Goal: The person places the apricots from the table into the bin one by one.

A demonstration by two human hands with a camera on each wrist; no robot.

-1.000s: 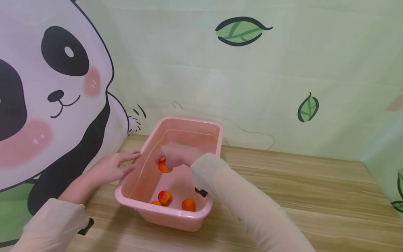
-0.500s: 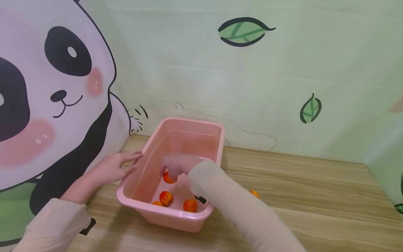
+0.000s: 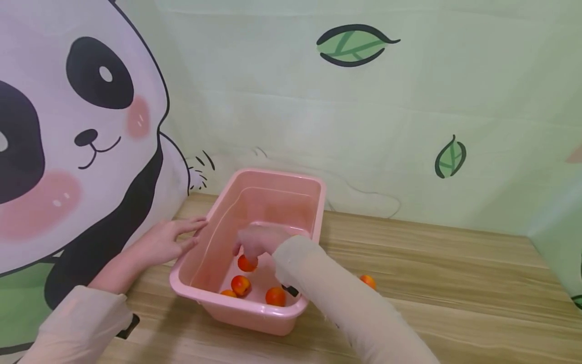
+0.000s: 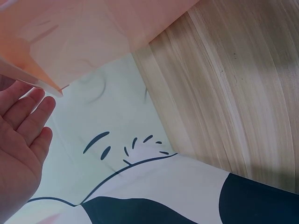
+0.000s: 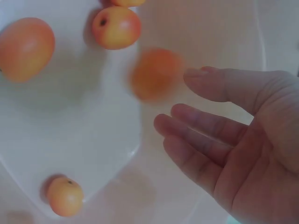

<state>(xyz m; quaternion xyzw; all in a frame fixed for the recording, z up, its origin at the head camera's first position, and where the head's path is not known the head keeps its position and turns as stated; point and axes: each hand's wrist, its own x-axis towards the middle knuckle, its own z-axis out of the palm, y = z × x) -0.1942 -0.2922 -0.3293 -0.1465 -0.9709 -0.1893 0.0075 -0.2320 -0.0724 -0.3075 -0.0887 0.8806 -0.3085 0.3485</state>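
Note:
In the head view a pink basin (image 3: 284,325) stands on the wooden table. My right hand (image 3: 261,240) reaches inside it, fingers spread in the right wrist view. An apple-like orange-red fruit (image 5: 156,74) is blurred just beyond the fingertips, with a gap between them. Other such fruits lie on the basin floor: one with a dark stem pit (image 5: 117,28), a larger-looking fruit (image 5: 28,49), and a fruit near a corner (image 5: 65,196). My left hand (image 3: 165,243) has straight fingers that touch the basin's left rim.
Another orange fruit (image 3: 368,281) lies on the wooden table (image 3: 436,273) right of the basin, partly behind the right sleeve. A pale green cloth (image 3: 364,116) with printed leaves hangs behind, with a printed panda (image 3: 91,151) at the left.
My right hand has lowered toward the basin's near end and let go of the fruit it held. The fruit on the table has come into view beside the right sleeve. My left hand stays put.

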